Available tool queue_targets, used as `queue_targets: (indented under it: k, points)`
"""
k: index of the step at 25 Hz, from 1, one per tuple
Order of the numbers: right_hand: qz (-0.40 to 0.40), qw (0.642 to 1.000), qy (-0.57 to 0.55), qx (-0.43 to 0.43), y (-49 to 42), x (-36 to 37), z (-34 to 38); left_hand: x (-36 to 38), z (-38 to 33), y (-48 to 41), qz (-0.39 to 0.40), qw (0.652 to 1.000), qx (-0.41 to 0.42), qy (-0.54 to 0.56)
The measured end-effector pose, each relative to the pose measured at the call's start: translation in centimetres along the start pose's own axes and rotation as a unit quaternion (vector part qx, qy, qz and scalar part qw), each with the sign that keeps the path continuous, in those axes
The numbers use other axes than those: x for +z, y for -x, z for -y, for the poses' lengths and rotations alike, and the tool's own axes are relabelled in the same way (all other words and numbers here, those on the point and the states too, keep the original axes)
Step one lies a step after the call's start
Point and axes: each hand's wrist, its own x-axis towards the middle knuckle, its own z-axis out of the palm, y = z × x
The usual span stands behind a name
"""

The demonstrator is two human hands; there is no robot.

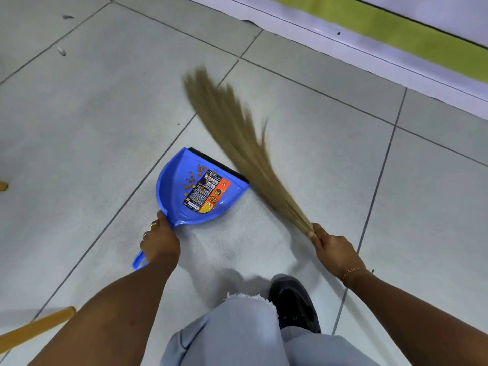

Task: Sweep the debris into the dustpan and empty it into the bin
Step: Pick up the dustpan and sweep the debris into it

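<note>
A blue dustpan [171, 186] with a black rubber lip and an orange label lies flat on the grey tile floor. Small orange-brown debris [191, 179] sits inside it near the lip. My left hand [159, 240] grips the dustpan's handle. My right hand [334, 249] holds a grass broom [237, 138] by its bound end. The bristles fan up and left past the dustpan's lip and are motion-blurred. No bin is in view.
Two small dark scraps [62, 51] lie on the tiles at the far left. A yellow wooden stick [34, 327] crosses the bottom left corner. A white and green wall base [396, 40] runs along the top right. My knee and black shoe [293, 302] are below.
</note>
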Motion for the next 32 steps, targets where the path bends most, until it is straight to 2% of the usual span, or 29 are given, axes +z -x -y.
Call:
queue_targets:
  k: [3, 6, 11, 14, 17, 21, 23, 25, 28, 32]
  points:
    - [0.007, 0.998, 0.02, -0.055, 1.0, 0.3, 0.5, -0.1, 0.0, -0.3, -0.001, 1.0, 0.001, -0.004]
    - [-0.039, 0.997, -0.006, -0.065, 0.4, -0.8, 0.6, -0.3, -0.6, -0.5, -0.013, 1.0, -0.001, 0.023]
    - [-0.111, 0.99, -0.077, -0.033, -0.1, -5.0, 2.0, -4.0, -2.9, 1.8, -0.047, 0.99, -0.053, 0.118]
    - [-0.112, 0.99, -0.088, 0.01, 1.8, -9.8, 3.2, -9.4, -5.8, 5.2, -0.046, 0.983, -0.066, 0.162]
    - [-0.074, 0.994, -0.055, 0.05, 4.3, -15.2, 5.0, -15.6, -10.0, 9.1, -0.047, 0.978, -0.043, 0.198]
    - [-0.038, 0.995, 0.006, 0.089, 11.2, -24.0, 7.6, -26.3, -15.7, 16.9, -0.043, 0.977, 0.027, 0.209]
    - [-0.006, 0.993, 0.007, 0.119, 17.9, -31.3, 9.6, -34.1, -18.5, 22.5, -0.021, 0.98, 0.034, 0.197]
    - [0.013, 0.993, 0.024, 0.118, 19.7, -31.7, 10.6, -34.9, -19.4, 24.8, -0.008, 0.981, 0.032, 0.192]
    - [0.023, 0.989, 0.054, 0.136, 29.3, -39.8, 11.1, -42.6, -22.4, 33.9, 0.03, 0.981, 0.039, 0.188]
    - [0.012, 0.984, 0.048, 0.17, 35.8, -43.5, 7.8, -45.0, -25.6, 40.5, 0.055, 0.983, 0.073, 0.156]
